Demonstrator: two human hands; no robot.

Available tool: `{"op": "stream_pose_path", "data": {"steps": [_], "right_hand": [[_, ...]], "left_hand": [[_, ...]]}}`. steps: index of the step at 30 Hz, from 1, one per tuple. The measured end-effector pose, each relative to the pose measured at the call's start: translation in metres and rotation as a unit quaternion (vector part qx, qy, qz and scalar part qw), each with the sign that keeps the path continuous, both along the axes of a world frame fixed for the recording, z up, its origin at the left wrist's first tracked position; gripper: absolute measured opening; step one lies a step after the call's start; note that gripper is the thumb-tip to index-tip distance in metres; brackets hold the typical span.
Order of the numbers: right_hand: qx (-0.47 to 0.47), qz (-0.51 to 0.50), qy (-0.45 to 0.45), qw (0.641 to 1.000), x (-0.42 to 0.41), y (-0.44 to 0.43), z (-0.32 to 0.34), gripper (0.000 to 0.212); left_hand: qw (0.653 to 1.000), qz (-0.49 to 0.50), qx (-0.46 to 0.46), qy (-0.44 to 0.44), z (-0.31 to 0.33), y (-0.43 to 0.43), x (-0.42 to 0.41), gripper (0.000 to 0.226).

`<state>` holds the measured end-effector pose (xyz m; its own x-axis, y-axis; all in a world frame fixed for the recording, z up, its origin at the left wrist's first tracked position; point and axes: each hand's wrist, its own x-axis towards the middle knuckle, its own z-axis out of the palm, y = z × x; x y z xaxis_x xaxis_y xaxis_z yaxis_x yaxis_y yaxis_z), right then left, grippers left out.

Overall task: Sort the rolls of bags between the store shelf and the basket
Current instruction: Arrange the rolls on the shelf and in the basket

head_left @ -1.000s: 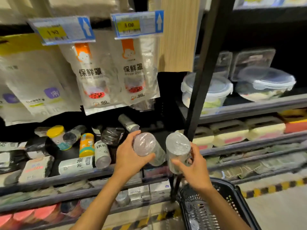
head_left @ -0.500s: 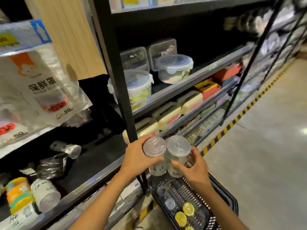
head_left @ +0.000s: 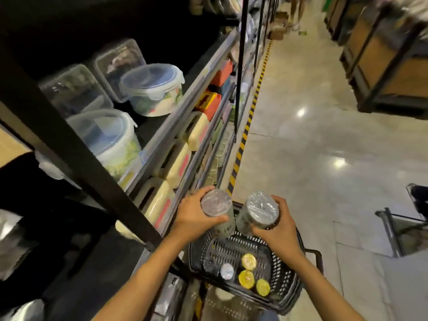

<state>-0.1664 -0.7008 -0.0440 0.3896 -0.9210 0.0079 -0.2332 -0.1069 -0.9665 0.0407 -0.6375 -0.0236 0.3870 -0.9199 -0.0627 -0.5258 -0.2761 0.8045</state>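
Left hand [head_left: 194, 218]: fingers and thumb curled round a clear roll of bags [head_left: 216, 205], held end-up over the far edge of the basket [head_left: 286, 278].

Right hand [head_left: 278, 230]: wrapped likewise round a second roll [head_left: 261, 210], just beside the first.

Basket: beside the store shelf [head_left: 185, 105]; three yellow-ended rolls [head_left: 249, 261] and a silver one [head_left: 227, 271] toward its near edge.

Step, as I judge it: shelf-to-basket delivery.

Next: I lower both rolls into the bare far half, then let go.

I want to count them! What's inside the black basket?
The basket holds three yellow-ended rolls, one silver-ended roll and a dark thing. Its far end is hidden behind the rolls that the left hand and right hand hold.
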Motion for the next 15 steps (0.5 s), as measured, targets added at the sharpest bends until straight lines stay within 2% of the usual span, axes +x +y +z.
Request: {"op": "stream_pose_path", "data": {"steps": [3,6,11,15], "right_hand": [[0.018,-0.053,0.013,0.998,-0.007,-0.001,-0.015,0.079],[0.034,-0.078,0.041,0.996,-0.011,-0.015,-0.037,0.074],[0.036,-0.058,0.088,0.994,-0.007,-0.059,-0.083,0.069],[0.047,-0.042,0.112,0.992,0.005,-0.1,-0.152,0.068]], "left_hand": [[0.999,-0.027,0.028,0.01,-0.016,-0.017,0.001,0.078],[0.998,-0.044,0.052,0.001,-0.038,-0.036,0.002,0.08],[0.994,-0.035,0.105,0.011,-0.092,-0.074,0.001,0.081],[0.989,-0.026,0.144,0.011,-0.165,-0.1,-0.001,0.081]]}}
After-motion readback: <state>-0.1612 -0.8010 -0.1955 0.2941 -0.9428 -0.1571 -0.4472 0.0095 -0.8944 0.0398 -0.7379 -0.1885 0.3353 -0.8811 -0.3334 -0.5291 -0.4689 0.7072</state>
